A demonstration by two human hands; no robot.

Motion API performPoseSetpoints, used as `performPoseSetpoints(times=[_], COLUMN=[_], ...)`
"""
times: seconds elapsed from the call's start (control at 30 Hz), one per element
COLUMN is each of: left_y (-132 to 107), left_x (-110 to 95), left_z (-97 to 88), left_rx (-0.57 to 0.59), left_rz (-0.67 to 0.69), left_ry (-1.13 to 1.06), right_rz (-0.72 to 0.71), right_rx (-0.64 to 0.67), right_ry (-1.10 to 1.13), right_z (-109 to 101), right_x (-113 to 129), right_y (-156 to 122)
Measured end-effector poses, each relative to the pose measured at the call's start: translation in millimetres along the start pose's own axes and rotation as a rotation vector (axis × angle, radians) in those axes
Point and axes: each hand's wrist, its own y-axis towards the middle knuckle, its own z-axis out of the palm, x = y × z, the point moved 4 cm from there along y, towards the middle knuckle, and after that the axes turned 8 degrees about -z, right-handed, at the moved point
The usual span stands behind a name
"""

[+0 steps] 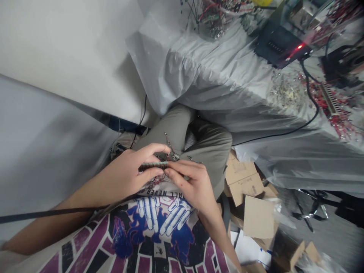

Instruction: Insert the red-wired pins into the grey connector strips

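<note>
grip: your left hand (127,176) pinches the circuit board (153,164) by its edges; your right hand (195,185) nips its end | risk: loose wires (170,151) may snag on your fingers and tear

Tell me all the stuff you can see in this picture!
circuit board: one, green, seen edge-on, over the lap
wires: a few, red and dark, sticking up from the circuit board
plastic sheet: one, grey, draped over the table
box: one, black with a red light, on the sheet, top right
cable: one, black, running across the sheet
small parts: many, red and silver, scattered at right
cardboard pieces: several, brown, on the floor, lower right
T-shirt: one, purple, black, blue and white, bottom
trousers: one pair, grey-green, middle
left hand: one, pinching the circuit board
right hand: one, pinching its other end
</note>
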Motion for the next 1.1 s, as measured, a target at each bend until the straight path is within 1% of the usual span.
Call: performPoseSetpoints(times=[0.2,0.33,0.47,0.57,0.67,0.77,0.83,0.9,0.97,1.1], left_y=[1,1,-1,-2,-2,-2,-3,-3,-3,-2], left_x=[5,7,9,11,10,7,6,5,6,11], left_z=[9.7,16.1,18.7,18.3,15.9,12.3,9.2,4.8,-0.2,-11.7], left_rx=[-0.056,-0.086,-0.116,-0.120,-0.103,-0.052,-0.023,-0.024,-0.036,-0.080], left_rz=[0.104,0.120,0.118,0.114,0.100,0.048,-0.007,-0.057,-0.093,-0.131], left_ry=[0.079,0.097,0.080,0.059,0.051,0.037,-0.010,-0.078,-0.128,-0.130], right_rz=[0.024,0.022,0.034,0.041,0.057,0.087,0.148,0.241,0.322,0.405], right_rx=[-0.063,-0.113,-0.183,-0.181,-0.151,-0.120,-0.101,-0.104,-0.162,-0.386], right_ry=[-0.182,-0.250,-0.246,-0.178,-0.121,-0.039,0.078,0.221,0.320,0.427], right_z=[7,14,17,17,15,12,12,13,10,-4], right_x=[4,8,8,7,6,5,0,-10,-21,-36], right_y=[-2,-4,-6,-6,-3,-1,-2,-4,-7,-12])
